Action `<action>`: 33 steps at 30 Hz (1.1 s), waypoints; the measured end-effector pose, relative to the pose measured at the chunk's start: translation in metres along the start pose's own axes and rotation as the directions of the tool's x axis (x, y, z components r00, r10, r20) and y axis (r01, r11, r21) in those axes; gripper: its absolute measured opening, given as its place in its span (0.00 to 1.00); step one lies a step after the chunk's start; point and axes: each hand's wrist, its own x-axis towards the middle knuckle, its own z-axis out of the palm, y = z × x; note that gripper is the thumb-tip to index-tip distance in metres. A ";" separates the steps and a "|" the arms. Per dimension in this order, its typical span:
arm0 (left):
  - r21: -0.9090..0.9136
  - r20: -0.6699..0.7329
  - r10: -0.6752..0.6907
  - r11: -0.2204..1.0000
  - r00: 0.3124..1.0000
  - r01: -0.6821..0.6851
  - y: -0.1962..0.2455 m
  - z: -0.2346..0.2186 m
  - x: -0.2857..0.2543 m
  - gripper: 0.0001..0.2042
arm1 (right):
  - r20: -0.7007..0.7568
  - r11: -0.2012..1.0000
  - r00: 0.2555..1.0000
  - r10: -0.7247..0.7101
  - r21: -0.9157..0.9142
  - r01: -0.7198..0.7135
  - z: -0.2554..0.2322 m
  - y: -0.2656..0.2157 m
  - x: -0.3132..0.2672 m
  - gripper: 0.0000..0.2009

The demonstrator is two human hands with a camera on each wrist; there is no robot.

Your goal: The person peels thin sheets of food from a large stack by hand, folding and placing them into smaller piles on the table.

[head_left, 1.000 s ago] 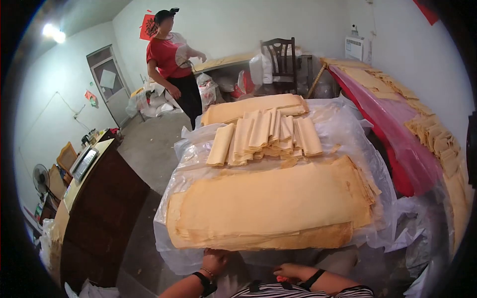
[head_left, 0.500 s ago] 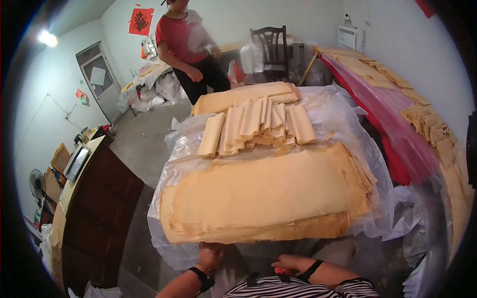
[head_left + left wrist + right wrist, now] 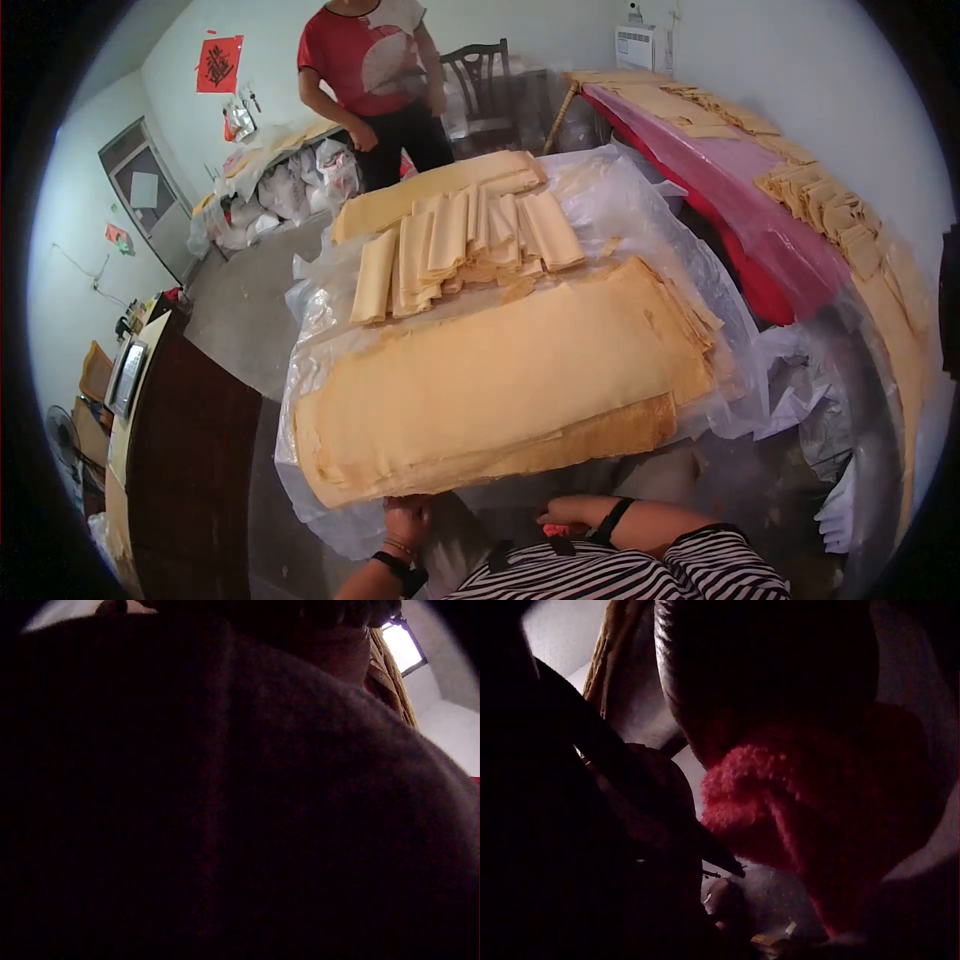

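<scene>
My left hand (image 3: 408,520) rests low at the front of the table, over a leg, with its fingertips hidden below the edge of a wide stack of thin tan sheets (image 3: 490,390). Dark trouser cloth (image 3: 225,787) fills most of the left wrist view. My right hand (image 3: 572,512) lies in front of my striped shirt (image 3: 600,575) and holds a red cloth (image 3: 562,531). Close up in the right wrist view, that red cloth (image 3: 750,799) is fluffy and bunched. Both hands are apart from each other.
Rolled tan sheets (image 3: 450,240) and another stack (image 3: 440,190) lie farther back on the plastic-covered table. Behind it stands a person in a red top (image 3: 370,55). A dark cabinet (image 3: 190,450) is at left; a sheet-laden bench with pink plastic (image 3: 740,200) runs along the right.
The person in the red top has walked up to the table's far side. My view has swung to the right and lower. Both my hands have stayed nearly still.
</scene>
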 end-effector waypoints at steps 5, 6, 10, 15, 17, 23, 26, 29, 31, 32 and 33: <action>-0.052 0.046 -0.053 0.997 0.998 0.055 0.019 -0.017 0.000 0.11 | -0.035 0.976 0.995 0.091 -0.196 -0.096 0.000 -0.006 0.001 0.23; -0.047 0.034 -0.049 0.998 0.998 0.051 0.019 -0.017 0.001 0.11 | -0.024 0.987 0.998 0.051 -0.154 -0.054 -0.001 -0.001 -0.003 0.23; -0.048 0.012 -0.031 0.998 0.999 0.032 0.011 -0.008 -0.004 0.11 | -0.040 0.965 0.999 -0.003 -0.262 -0.008 -0.004 0.001 -0.001 0.23; -0.038 0.060 -0.067 0.997 0.996 0.069 0.013 -0.009 -0.005 0.11 | -0.023 0.971 0.986 0.165 -0.170 -0.166 -0.005 -0.007 -0.007 0.22; -0.028 0.052 -0.047 0.998 0.998 0.049 0.013 -0.010 -0.003 0.11 | -0.025 0.972 0.989 0.147 -0.179 -0.149 -0.004 -0.005 -0.006 0.20; 0.018 0.010 -0.016 1.000 1.000 0.016 0.008 -0.005 -0.002 0.11 | 0.111 0.928 0.982 0.154 0.324 -0.182 0.004 0.020 0.016 0.14; -0.044 0.023 -0.041 0.998 0.999 0.042 0.011 -0.009 -0.001 0.11 | 0.069 0.962 0.995 0.069 0.260 -0.084 0.006 0.028 0.028 0.11; -0.065 -0.017 -0.029 0.997 0.999 0.028 0.005 -0.002 -0.002 0.11 | 0.065 0.969 0.994 0.092 0.225 -0.105 0.001 0.024 0.030 0.11; -0.082 -0.009 -0.033 0.996 0.999 0.032 0.009 -0.006 -0.004 0.11 | 0.079 0.973 0.987 0.141 0.174 -0.152 0.005 0.013 0.019 0.11; -0.070 0.004 -0.031 0.997 1.000 0.031 0.010 -0.007 -0.003 0.11 | 0.081 0.964 0.988 0.129 0.225 -0.144 0.006 0.017 0.021 0.11; -0.059 0.020 -0.029 0.998 0.999 0.030 0.011 -0.008 -0.003 0.11 | 0.083 0.951 0.990 0.118 0.277 -0.137 0.008 0.018 0.020 0.11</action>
